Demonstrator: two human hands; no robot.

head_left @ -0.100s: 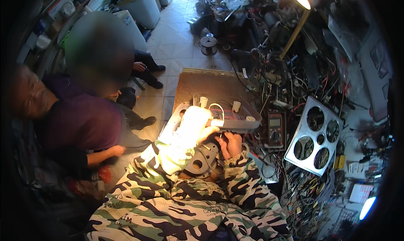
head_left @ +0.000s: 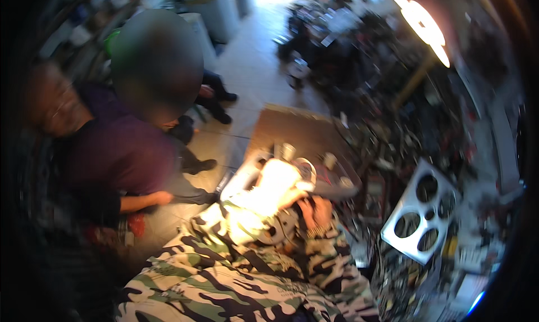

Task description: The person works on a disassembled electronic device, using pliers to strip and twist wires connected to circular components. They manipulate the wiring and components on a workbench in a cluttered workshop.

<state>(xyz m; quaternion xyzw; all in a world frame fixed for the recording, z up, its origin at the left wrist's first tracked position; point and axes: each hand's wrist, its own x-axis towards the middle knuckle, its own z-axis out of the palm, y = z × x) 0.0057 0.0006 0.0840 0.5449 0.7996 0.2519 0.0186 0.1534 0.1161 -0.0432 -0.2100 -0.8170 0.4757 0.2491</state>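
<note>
Where your left hand appears overexposed, your right hand lies beside it.
Just beyond, a grey, rounded plastic housing rests on a brown wooden table; your grips cannot be discerned.

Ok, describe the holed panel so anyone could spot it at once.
Start at the brown table, mid-picture. Look right and lower for the pale, slanted panel. Four large round holes around one small one set it apart from the dark clutter beside it.
</note>
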